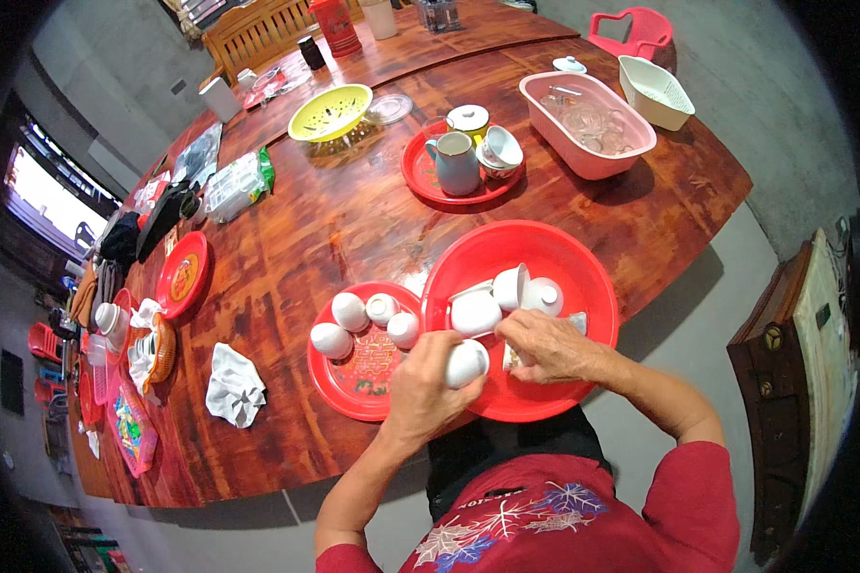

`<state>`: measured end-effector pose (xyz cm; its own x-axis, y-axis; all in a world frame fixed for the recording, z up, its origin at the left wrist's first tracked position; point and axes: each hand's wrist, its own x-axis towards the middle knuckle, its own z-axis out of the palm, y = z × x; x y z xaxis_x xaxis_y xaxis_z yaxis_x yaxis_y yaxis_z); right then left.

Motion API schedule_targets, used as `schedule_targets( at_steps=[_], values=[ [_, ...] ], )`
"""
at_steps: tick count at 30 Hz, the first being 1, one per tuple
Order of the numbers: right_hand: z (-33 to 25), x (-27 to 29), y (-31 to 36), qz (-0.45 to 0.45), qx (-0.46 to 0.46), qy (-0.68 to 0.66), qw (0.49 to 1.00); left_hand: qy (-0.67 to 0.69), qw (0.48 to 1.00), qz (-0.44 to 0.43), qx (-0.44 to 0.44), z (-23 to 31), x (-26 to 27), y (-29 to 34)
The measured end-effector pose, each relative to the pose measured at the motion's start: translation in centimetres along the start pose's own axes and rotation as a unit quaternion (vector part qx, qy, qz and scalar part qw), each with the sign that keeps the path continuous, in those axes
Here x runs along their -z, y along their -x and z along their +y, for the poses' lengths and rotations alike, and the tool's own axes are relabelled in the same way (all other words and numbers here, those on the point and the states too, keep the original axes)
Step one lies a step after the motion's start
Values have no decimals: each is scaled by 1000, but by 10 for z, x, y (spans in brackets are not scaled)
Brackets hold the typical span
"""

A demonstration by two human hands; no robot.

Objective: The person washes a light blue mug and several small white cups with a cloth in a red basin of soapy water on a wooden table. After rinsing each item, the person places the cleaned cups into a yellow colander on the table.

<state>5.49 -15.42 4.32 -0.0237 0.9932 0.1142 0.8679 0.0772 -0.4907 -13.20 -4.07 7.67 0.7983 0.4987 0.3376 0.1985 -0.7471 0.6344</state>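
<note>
My left hand point(424, 384) is closed round a small white cup point(467, 364), held over the front left of a large red basin point(583, 263). Beside it, my right hand point(549, 350) dips into the basin with its fingers curled down. A bit of something white and yellowish shows under those fingers, too covered to name. Behind my hands, a white cup point(510, 286), a rounded white vessel point(475, 313) and a white lid-like piece point(543, 297) lie in the basin. On the red tray point(327, 382) to the left, several small white cups point(350, 311) sit in a cluster.
A red tray point(420, 181) farther back bears a blue-grey pitcher point(456, 164) and stacked bowls point(500, 151). Right of it stands a pink tub point(597, 164) of clear glassware. A white cloth point(235, 386) lies left, near an orange basket point(165, 353). Behind is a yellow colander point(331, 112).
</note>
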Motion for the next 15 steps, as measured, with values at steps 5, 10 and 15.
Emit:
schedule_targets(
  at_steps=[5,10,15],
  values=[
    [9,-16,14,19,-16,54,998,-177,977,-119,-31,-5,-44,-10],
    [9,-17,12,-11,-40,116,992,-210,962,-176,-12,-12,-58,-7],
    [8,-18,8,-17,-49,132,990,-135,978,-160,11,-17,-58,-2]
  ],
)
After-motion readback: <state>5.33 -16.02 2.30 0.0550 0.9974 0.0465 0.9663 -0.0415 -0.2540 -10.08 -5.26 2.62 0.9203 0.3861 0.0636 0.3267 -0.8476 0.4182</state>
